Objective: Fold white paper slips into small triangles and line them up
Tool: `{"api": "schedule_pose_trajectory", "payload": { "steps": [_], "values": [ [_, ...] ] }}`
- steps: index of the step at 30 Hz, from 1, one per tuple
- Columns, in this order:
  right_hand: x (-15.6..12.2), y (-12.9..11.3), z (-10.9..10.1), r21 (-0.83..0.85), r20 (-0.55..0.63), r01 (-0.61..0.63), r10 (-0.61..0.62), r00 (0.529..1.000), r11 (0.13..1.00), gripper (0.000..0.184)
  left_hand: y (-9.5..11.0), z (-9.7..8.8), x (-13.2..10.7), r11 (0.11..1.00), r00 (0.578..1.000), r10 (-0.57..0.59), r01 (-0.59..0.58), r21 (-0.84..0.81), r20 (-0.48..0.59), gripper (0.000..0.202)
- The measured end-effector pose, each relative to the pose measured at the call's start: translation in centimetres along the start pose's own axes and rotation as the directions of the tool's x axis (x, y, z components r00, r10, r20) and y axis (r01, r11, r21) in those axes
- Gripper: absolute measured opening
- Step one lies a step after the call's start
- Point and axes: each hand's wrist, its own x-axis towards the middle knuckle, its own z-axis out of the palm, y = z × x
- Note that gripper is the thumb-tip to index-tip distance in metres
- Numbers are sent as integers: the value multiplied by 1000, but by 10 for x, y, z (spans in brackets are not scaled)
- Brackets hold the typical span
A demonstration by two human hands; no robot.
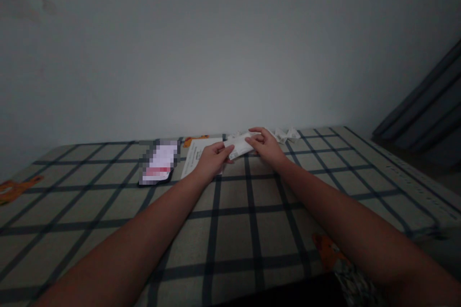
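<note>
Both arms reach far across a bed covered by a checked sheet (252, 230). My left hand (213, 158) and my right hand (265, 145) together pinch a small white slip of paper (238, 146), each holding one end, just above the sheet. A larger white sheet of paper (196, 158) lies flat under and left of my left hand. Several crumpled white slips (286, 134) sit just beyond my right hand, by the wall.
A dark-edged object with a blurred-out bright face (159, 163) lies left of the paper. Orange prints mark the sheet at the far left (16, 188) and near right (326, 249). A plain wall rises behind; dark boards lean at right (428, 110).
</note>
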Motion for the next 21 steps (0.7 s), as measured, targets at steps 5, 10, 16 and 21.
{"api": "schedule_pose_trajectory", "payload": {
  "steps": [5, 10, 16, 21],
  "values": [
    [-1, 0, -2, -122, 15, 16, -14, 1000, 992, 31, -2, -1, 1, 1000, 1000, -11, 10, 17, 23, 32],
    [0, 1, -3, -189, -6, 50, -52, 999, 981, 33, -8, -2, 3, 1000, 997, -2, 2, -2, 80, 36],
    [3, 6, -4, -186, -2, 81, -82, 997, 979, 31, -16, -4, 7, 1000, 994, -6, 3, 28, 105, 37],
    [0, 2, -4, -301, 53, 180, -172, 984, 936, 27, -15, -6, 6, 983, 993, 27, -48, 180, 116, 28]
  ]
}}
